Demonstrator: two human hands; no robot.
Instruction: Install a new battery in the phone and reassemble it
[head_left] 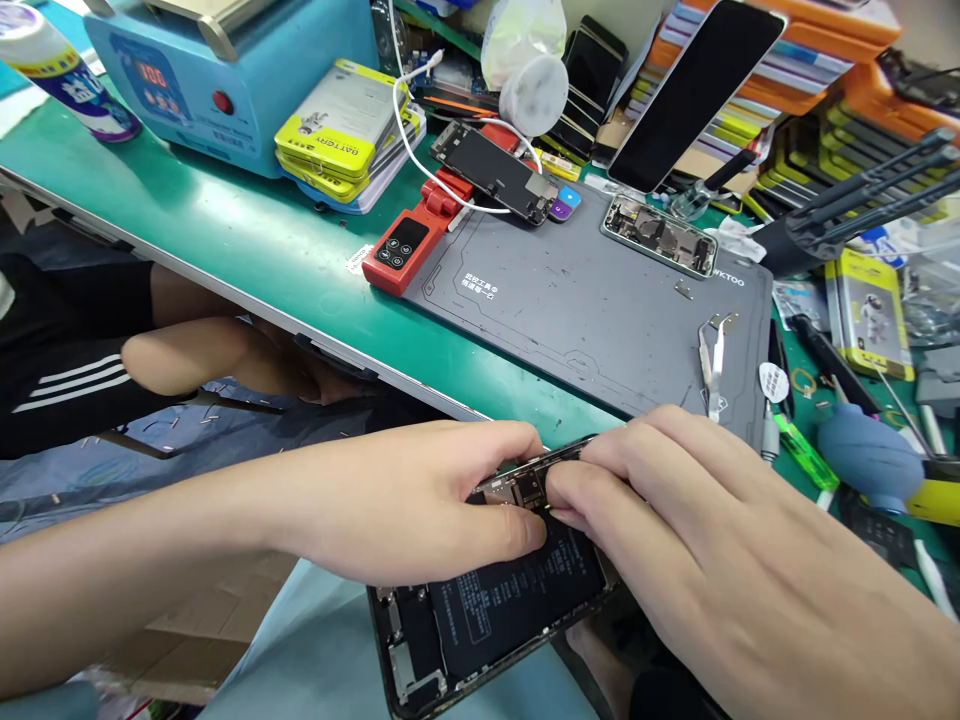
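Observation:
An opened phone [517, 600] with a black battery and exposed circuit parts is tilted over my lap, near the bench edge. My left hand [420, 500] grips it from the left, thumb lying over the board and battery, fingers behind the far edge. My right hand [697, 540] is closed at the phone's upper right, thumb and fingertips pressed together at the board's edge. Whether a small part sits between those fingertips is hidden. Beyond my right hand, metal tweezers [716, 365] lie on the grey work mat [540, 310].
Another opened phone frame [660, 235] and a phone assembly [495, 170] beside a red clamp [405, 245] lie at the mat's back. A blue machine [202, 90] stands back left; a blue air blower [870, 455] is at right. A person's leg [202, 355] shows at left.

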